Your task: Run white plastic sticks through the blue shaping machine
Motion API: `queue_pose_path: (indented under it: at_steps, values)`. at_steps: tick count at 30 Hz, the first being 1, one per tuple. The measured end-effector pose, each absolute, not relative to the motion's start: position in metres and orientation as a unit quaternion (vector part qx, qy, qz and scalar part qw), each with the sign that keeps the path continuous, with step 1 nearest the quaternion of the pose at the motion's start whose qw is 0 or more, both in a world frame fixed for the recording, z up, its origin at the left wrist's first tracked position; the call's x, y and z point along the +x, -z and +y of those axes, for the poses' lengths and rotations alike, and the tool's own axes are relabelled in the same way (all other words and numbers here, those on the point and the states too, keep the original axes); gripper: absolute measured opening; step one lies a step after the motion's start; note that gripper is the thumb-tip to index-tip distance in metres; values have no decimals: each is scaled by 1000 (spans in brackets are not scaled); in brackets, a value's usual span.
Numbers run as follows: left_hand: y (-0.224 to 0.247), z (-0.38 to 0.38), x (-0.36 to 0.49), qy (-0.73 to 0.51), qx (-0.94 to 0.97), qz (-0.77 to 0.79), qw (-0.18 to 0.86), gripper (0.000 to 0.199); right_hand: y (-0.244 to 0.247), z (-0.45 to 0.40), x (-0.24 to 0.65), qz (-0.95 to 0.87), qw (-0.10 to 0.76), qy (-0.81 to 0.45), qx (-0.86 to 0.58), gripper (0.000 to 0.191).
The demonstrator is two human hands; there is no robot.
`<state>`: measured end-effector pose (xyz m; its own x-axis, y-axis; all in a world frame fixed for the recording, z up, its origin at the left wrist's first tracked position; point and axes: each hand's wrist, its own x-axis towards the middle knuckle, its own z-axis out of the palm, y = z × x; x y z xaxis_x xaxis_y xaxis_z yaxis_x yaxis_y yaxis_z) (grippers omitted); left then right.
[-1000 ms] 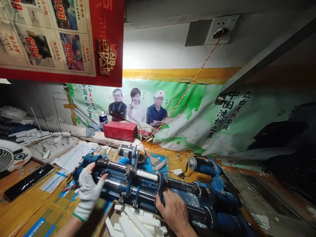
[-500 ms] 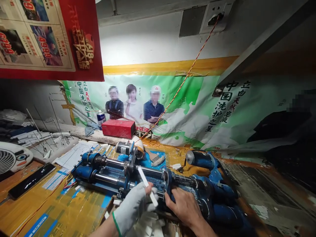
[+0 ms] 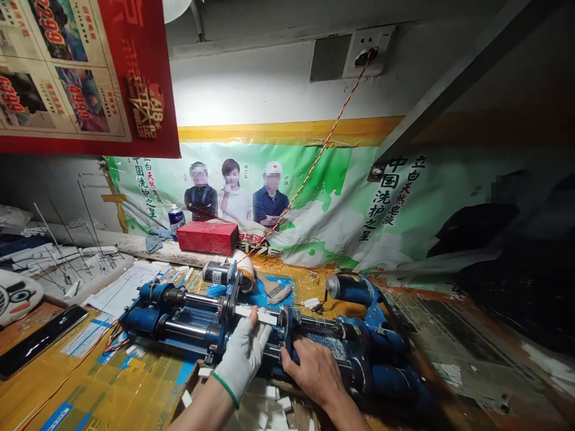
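My left hand (image 3: 245,347), in a white knit glove with a green cuff and a bare thumb tip, is closed on a white strip (image 3: 268,317). The strip lies nearly level over the chrome rods of a blue twin-rod machine (image 3: 193,328), between two upright blue plates. Bare, my right hand (image 3: 314,366) curls over the machine's front beside the right plate (image 3: 286,326), thumb to the left; its fingertips are partly hidden. Beneath both hands, several white pieces (image 3: 265,407) lie in a box at the bench's front.
A brush (image 3: 276,290), a red box (image 3: 209,237) and a spray can (image 3: 176,221) are behind the machine. A phone (image 3: 42,341) and a white fan (image 3: 20,297) sit at left. The twisted cord (image 3: 327,140) slants down from the wall socket. A red poster (image 3: 153,78) hangs upper left.
My left hand has lifted and turned the white strip from a steep slant to nearly level, setting it between the machine's plates. My right hand stays by the right plate. The view has shifted slightly.
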<state>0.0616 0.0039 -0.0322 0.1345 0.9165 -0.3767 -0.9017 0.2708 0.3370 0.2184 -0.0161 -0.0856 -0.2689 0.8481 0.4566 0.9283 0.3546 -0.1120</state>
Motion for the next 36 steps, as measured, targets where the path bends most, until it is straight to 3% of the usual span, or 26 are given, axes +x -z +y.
queue_pose_path:
  at_steps: [5, 7, 9, 11, 14, 16, 19, 22, 32, 36]
  values:
    - [31, -7, 58, -570, 67, 289, 767, 23, 88, -13, 197, -782, 245, 103, -564, 17]
    - [40, -14, 37, -516, 180, 324, 772, 27, 91, -13, 193, -779, 255, 110, -563, 18]
    - [50, -18, -4, -475, 335, 396, 711, 33, 93, -12, 192, -775, 265, 115, -562, 19]
    - [59, -14, -62, -484, 480, 510, 525, 36, 96, -11, 192, -772, 276, 118, -561, 19]
    - [73, 2, -147, -496, 524, 686, 96, 42, 99, -10, 191, -768, 289, 126, -558, 20]
    - [83, 15, -181, -424, 561, 709, -53, 40, 100, -9, 191, -767, 293, 134, -556, 20]
    - [100, 27, -188, -352, 610, 690, -166, 36, 101, -8, 191, -768, 286, 139, -555, 19]
    - [109, 28, -164, -346, 607, 682, -218, 34, 102, -7, 191, -769, 281, 141, -556, 18]
    - [114, 23, -111, -378, 655, 613, -229, 32, 103, -7, 190, -769, 283, 142, -555, 17]
    - [110, 25, -99, -374, 658, 606, -245, 21, 101, -8, 190, -769, 283, 142, -555, 18]
